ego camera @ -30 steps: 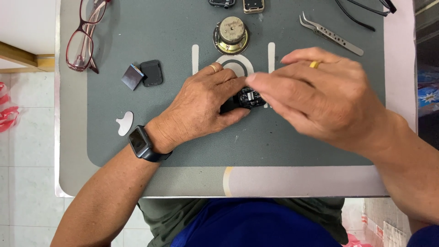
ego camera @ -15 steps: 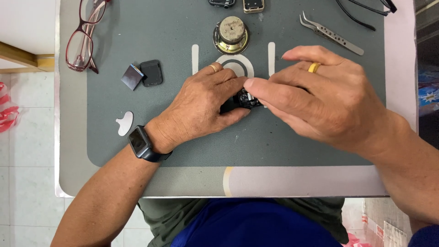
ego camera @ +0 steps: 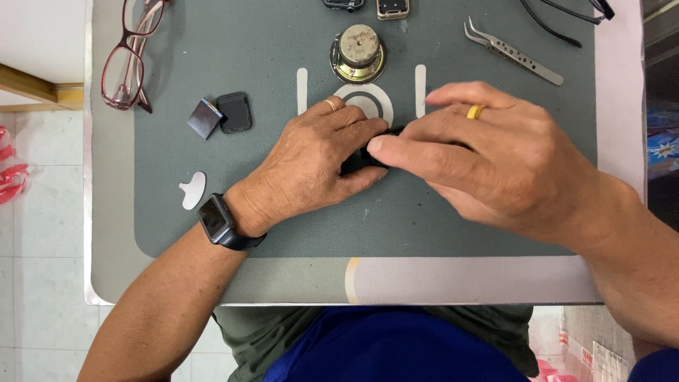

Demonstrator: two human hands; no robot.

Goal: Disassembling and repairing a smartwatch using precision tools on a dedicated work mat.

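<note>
Both hands meet at the middle of a grey work mat (ego camera: 269,56) around a small black object (ego camera: 356,163) that is mostly hidden under the fingers. My left hand (ego camera: 311,163), with a gold ring and a dark wristwatch on the wrist, grips the object from the left. My right hand (ego camera: 495,159), also with a gold ring, covers it from the right, its fingertip pressed on the object's top. What the object is cannot be made out.
A round brass-coloured speaker part (ego camera: 358,53) lies just beyond the hands. Metal tweezers (ego camera: 513,51) lie at upper right, red-framed glasses (ego camera: 127,60) at upper left, two small dark square parts (ego camera: 221,114) left of centre, a white tab (ego camera: 192,189) lower left.
My right hand has slid a little leftward over the black object, covering more of it. My left hand has kept its grip in place.
</note>
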